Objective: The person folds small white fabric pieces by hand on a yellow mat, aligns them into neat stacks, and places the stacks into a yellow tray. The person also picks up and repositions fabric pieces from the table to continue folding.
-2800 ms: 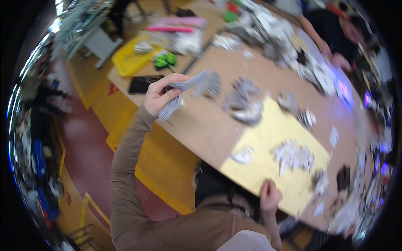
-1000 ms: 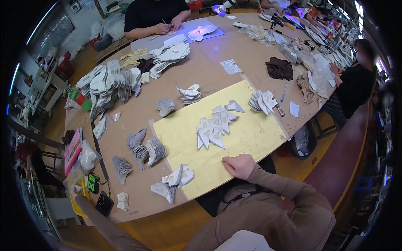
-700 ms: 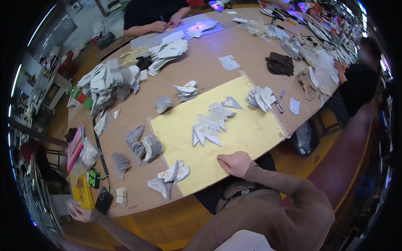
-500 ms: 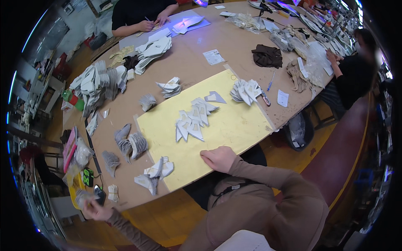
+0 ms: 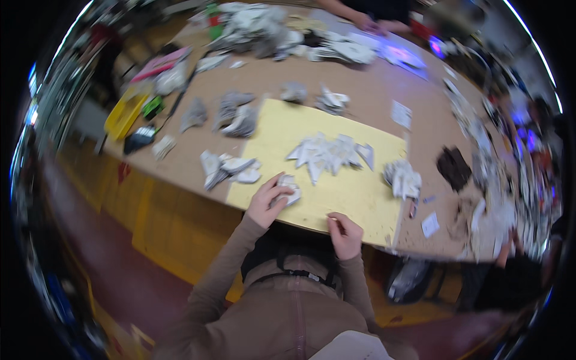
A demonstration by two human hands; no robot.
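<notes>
My left hand (image 5: pixel 268 201) is closed around a small bundle of grey-white cut pieces (image 5: pixel 292 189), low over the near edge of the yellow sheet (image 5: pixel 366 210). To its right, my right hand (image 5: pixel 345 234) is curled at the sheet's front edge, with thumb and forefinger together. Whether anything sits in that pinch is too blurred to make out. Beyond both hands, overlapping white pointed pieces (image 5: pixel 329 155) lie fanned in a row across the sheet. A pile of similar pieces (image 5: pixel 231 168) rests left of my left hand, and another stack (image 5: pixel 402 179) is at the sheet's right edge.
At the table's left end are a yellow basket (image 5: pixel 126 114), a green device (image 5: pixel 153 108) and a dark device (image 5: pixel 139 139). Grey stacks (image 5: pixel 235 117) stand beyond the left pile. Dark cloth (image 5: pixel 453 168) lies at right. Co-workers' hands (image 5: pixel 375 25) are busy across the table.
My left hand has come from beside the yellow basket to the yellow sheet, carrying the bundle. My right hand stays near the sheet's front edge. The whole view has swung round.
</notes>
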